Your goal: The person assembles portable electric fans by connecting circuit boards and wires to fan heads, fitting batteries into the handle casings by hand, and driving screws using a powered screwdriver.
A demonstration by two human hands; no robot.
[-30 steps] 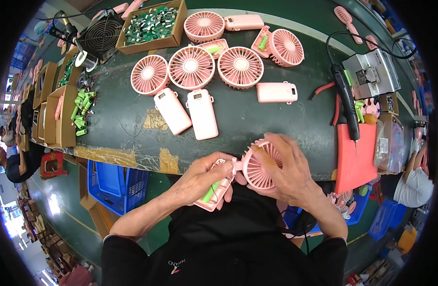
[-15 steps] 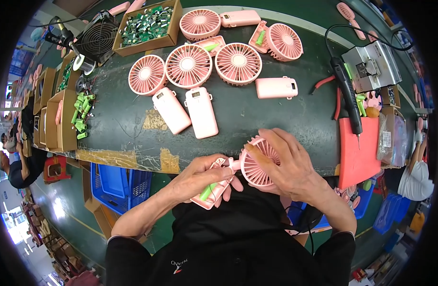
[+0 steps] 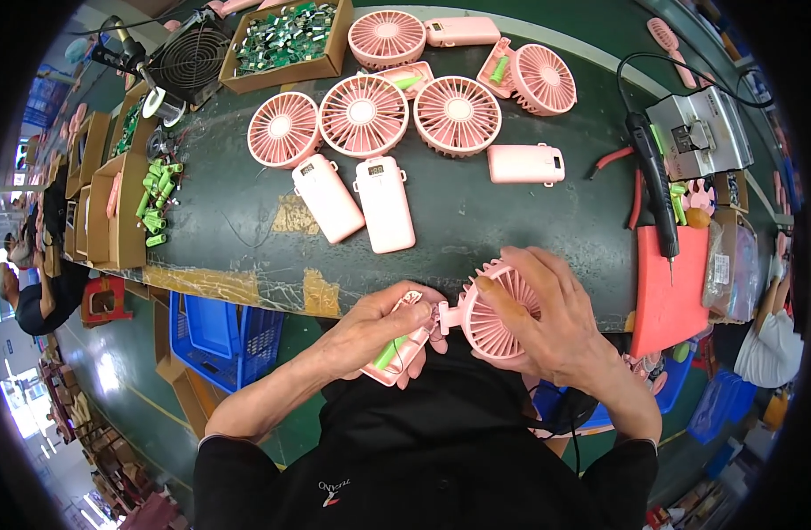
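Note:
My left hand (image 3: 370, 331) is closed around an open pink handle shell (image 3: 411, 352), thumb on top. A green battery cell (image 3: 388, 353) and thin wires lie inside the shell. My right hand (image 3: 560, 331) grips a round pink fan head (image 3: 494, 320) by its rim, fingers over the grille. The fan's short neck (image 3: 450, 316) points left at the upper end of the shell; whether they touch is hard to see. Both parts are held at the bench's near edge, above my lap.
Pink fan heads (image 3: 361, 110) and closed pink handles (image 3: 386, 208) lie across the dark green bench (image 3: 458, 212). Green cells (image 3: 161, 190) and a box of circuit boards (image 3: 286, 44) are at left. At right, an electric screwdriver (image 3: 657, 190) rests on a red foam pad (image 3: 666, 300).
My right hand has moved the fan head slightly right and toward me, tilting it a little. My left hand stays nearly in place with the shell. The whole view has shifted slightly.

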